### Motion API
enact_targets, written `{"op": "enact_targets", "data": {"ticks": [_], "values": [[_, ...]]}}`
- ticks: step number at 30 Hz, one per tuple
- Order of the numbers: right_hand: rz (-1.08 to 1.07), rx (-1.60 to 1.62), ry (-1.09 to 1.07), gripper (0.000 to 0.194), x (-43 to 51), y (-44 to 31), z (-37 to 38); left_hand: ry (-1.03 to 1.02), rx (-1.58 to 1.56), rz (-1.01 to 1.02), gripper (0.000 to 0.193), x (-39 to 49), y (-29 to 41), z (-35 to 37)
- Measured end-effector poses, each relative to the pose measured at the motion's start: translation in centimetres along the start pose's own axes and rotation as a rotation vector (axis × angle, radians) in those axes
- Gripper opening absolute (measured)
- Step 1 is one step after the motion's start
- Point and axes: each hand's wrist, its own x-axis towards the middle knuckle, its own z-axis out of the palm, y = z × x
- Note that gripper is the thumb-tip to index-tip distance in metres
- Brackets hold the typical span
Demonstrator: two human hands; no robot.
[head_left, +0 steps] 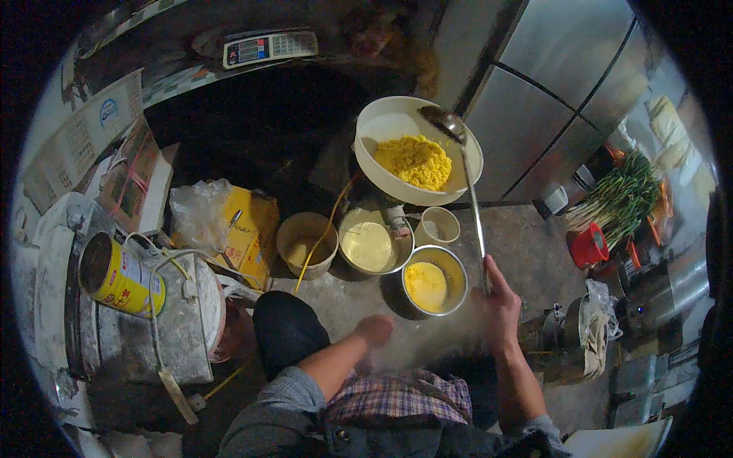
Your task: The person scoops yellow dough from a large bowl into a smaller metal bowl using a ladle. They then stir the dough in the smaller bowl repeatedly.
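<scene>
My right hand (504, 309) is closed around the long handle of a metal ladle (475, 206). Its dark bowl end lies over the far right rim of a large white plastic basin (375, 123). Crumbly yellow food (415, 163) is heaped inside that basin. My left hand (375, 331) is curled low in front of me, its fingers hidden and blurred. Between my hands and the basin stands a steel pot (462, 286) with pale liquid and yellow bits. Behind it are a metal pot (404, 260) of pale yellow liquid (369, 249) and a small white tub (449, 225).
A plastic bucket (286, 252) stands left of the pots, with an orange cord (323, 237) crossing it. Further left are a yellow carton (249, 229) and a yellow tin (129, 277). Green onions (621, 189) and a red container (587, 247) lie to the right, near steel cabinet doors (532, 109).
</scene>
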Motion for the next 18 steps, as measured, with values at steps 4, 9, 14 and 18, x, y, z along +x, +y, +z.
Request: {"op": "enact_targets", "data": {"ticks": [4, 9, 14, 18], "values": [[-0.074, 0.127, 0.141, 0.064, -0.5, 2.4, 0.8, -0.192, 0.095, 0.018, 0.020, 0.8, 0.4, -0.2], [0.035, 0.217, -0.002, 0.063, -0.7, 4.5, 0.4, -0.241, 0.106, -0.099, 0.018, 1.9, -0.5, 1.5], [0.327, 0.806, -0.050, 0.072, -2.0, 5.3, -0.5, -0.252, 0.186, -0.024, 0.017, 1.6, -1.8, 2.9], [0.332, 0.964, 0.079, 0.069, -4.6, 7.7, 1.0, -0.244, 0.072, -0.179, 0.023, 0.3, -0.8, 0.9]]}}
